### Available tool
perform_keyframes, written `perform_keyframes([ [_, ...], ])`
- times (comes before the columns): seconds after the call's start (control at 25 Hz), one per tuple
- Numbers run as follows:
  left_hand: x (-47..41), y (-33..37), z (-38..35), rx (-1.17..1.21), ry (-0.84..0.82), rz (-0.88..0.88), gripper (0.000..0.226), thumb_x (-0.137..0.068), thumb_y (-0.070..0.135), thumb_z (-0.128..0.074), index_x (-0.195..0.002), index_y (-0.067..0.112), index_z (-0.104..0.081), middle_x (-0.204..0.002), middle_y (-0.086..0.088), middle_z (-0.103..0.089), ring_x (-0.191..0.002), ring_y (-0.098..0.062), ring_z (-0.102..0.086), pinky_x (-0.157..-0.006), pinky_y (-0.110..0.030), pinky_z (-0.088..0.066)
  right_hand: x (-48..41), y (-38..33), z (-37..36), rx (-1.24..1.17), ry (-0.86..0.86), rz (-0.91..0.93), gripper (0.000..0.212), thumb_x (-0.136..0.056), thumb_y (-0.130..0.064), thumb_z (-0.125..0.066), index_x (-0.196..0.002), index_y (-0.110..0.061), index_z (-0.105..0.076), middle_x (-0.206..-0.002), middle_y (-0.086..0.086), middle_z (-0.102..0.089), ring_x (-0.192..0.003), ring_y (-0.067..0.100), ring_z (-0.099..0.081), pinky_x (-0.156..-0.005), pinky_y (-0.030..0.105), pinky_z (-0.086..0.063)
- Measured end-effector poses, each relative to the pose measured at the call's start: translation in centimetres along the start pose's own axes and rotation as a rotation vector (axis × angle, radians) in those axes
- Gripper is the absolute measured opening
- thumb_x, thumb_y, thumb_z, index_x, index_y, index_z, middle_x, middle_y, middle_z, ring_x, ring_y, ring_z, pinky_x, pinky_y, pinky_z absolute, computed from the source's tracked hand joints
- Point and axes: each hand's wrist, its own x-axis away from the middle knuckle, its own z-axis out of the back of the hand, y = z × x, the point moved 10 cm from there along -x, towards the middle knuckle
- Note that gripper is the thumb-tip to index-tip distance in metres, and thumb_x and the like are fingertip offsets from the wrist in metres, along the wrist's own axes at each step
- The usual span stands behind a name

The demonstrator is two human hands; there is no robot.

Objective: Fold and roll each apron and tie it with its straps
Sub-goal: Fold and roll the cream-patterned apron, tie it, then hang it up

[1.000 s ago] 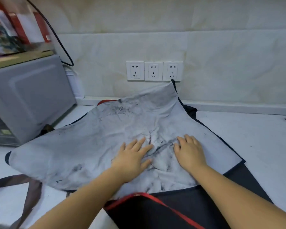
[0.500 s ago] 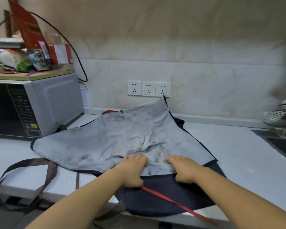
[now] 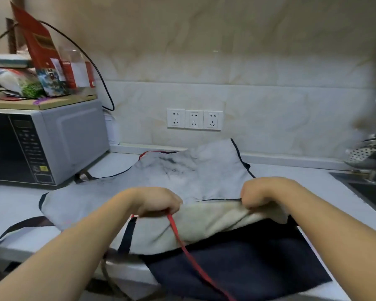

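A stained grey apron with dark edging lies spread on the white counter. Its near edge is lifted off the pile and shows a pale underside. My left hand grips that edge at the left, together with a red strap that runs down toward me. My right hand pinches the same edge further right. Under the grey apron lies a dark navy apron, reaching over the counter's front edge. Brown straps trail off the counter at the left.
A grey microwave stands at the left with boxes and packets on top. Three wall sockets sit on the back wall. A sink and a metal colander are at the right.
Both hands slid from the apron's middle to its near edge, curled round it and lifted it off the dark apron. The view pulled back from the counter.
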Motion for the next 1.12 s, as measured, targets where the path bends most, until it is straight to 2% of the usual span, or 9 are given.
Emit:
perform_keyframes([
  [0.12, -1.0, 0.3, 3.4, 0.019, -0.002, 0.062, 0.009, -0.075, 0.011, -0.054, -0.07, 0.018, -0.05, -0.069, 0.001, -0.046, -0.061, -0.016, -0.042, -0.054, -0.023, -0.033, -2.7, 2.6, 4.0, 0.032, 0.03, -0.089, 0.021, -0.073, -0.034, -0.052, -0.077, -0.016, -0.063, -0.09, 0.005, -0.064, -0.079, 0.025, -0.055, -0.085, 0.039, -0.049],
  [0.28, -3.6, -0.5, 9.5, -0.684, 0.729, 0.197, 0.029, -0.088, 0.014, -0.053, -0.115, 0.024, -0.056, -0.117, -0.001, -0.059, -0.113, -0.026, -0.052, -0.094, -0.038, -0.039, -5.0, 3.0, 6.4, 0.045, 0.712, -0.252, 0.032, -0.093, -0.023, -0.048, -0.122, -0.033, -0.057, -0.124, 0.0, -0.055, -0.121, 0.025, -0.041, -0.111, 0.054, -0.02],
  [0.4, -5.0, 0.7, 6.4, -0.89, 1.004, -0.006, 0.039, -0.076, 0.012, -0.063, -0.113, 0.025, -0.063, -0.107, -0.001, -0.06, -0.107, -0.029, -0.054, -0.1, -0.052, -0.037, -6.8, 3.0, 0.1, -0.165, 0.714, -0.265, 0.041, -0.1, -0.037, -0.038, -0.141, -0.032, -0.04, -0.145, 0.003, -0.04, -0.139, 0.028, -0.024, -0.114, 0.059, -0.011],
  [0.56, -9.6, 0.4, -0.6, -0.67, 0.604, -0.129, 0.046, -0.099, 0.049, -0.035, -0.144, 0.036, -0.037, -0.159, 0.001, -0.023, -0.148, -0.022, -0.013, -0.115, -0.061, -0.008, -9.5, 4.5, -6.0, -0.407, 0.477, -0.249, 0.05, -0.101, -0.04, -0.027, -0.15, -0.03, -0.025, -0.157, 0.009, -0.023, -0.146, 0.031, -0.014, -0.116, 0.055, -0.015],
  [0.68, -11.2, -2.1, -3.9, -0.631, 0.426, -0.009, 0.058, -0.096, 0.065, -0.021, -0.15, 0.043, -0.018, -0.164, 0.003, -0.001, -0.15, -0.021, 0.007, -0.112, -0.068, 0.002, -8.1, 7.8, -6.7, -0.505, 0.581, -0.392, 0.051, -0.101, -0.04, -0.032, -0.149, -0.025, -0.028, -0.153, 0.011, -0.031, -0.141, 0.031, -0.025, -0.111, 0.048, -0.026],
  [0.8, -11.2, -3.2, -3.6, -0.62, 0.461, 0.033, 0.059, -0.094, 0.067, -0.019, -0.149, 0.044, -0.018, -0.164, 0.002, -0.004, -0.151, -0.02, 0.004, -0.112, -0.068, 0.002, -6.0, 12.9, -7.7, -0.721, 0.665, -0.628, 0.046, -0.097, -0.036, -0.044, -0.137, -0.013, -0.044, -0.133, 0.015, -0.049, -0.121, 0.034, -0.044, -0.096, 0.042, -0.039],
  [0.88, -11.0, -3.1, -3.2, -0.614, 0.496, 0.031, 0.063, -0.093, 0.069, -0.015, -0.149, 0.043, -0.02, -0.164, 0.002, -0.006, -0.151, -0.02, 0.003, -0.112, -0.068, 0.0, -6.3, 14.9, -9.0, -0.863, 0.586, -0.683, 0.03, -0.093, -0.034, -0.049, -0.105, -0.009, -0.059, -0.111, 0.015, -0.059, -0.102, 0.035, -0.054, -0.089, 0.04, -0.045],
  [0.96, -10.8, -3.2, -2.6, -0.619, 0.529, 0.035, 0.077, -0.082, 0.073, 0.0, -0.149, 0.043, -0.021, -0.163, 0.001, -0.006, -0.15, -0.021, 0.002, -0.112, -0.069, -0.001, -7.1, 15.2, -8.9, -0.959, 0.602, -0.604, 0.023, -0.093, -0.03, -0.053, -0.08, -0.012, -0.053, -0.088, 0.01, -0.059, -0.08, 0.032, -0.054, -0.075, 0.037, -0.049],
  [1.12, -9.6, -4.2, -1.3, -0.655, 0.616, 0.067, 0.085, -0.074, 0.071, 0.01, -0.148, 0.043, -0.021, -0.163, 0.0, -0.005, -0.15, -0.022, 0.004, -0.11, -0.072, 0.001, -5.9, 14.8, -5.5, -0.89, 0.847, -0.52, 0.018, -0.099, -0.033, -0.046, -0.093, -0.016, -0.047, -0.075, 0.005, -0.058, -0.07, 0.029, -0.055, -0.055, 0.03, -0.034],
])
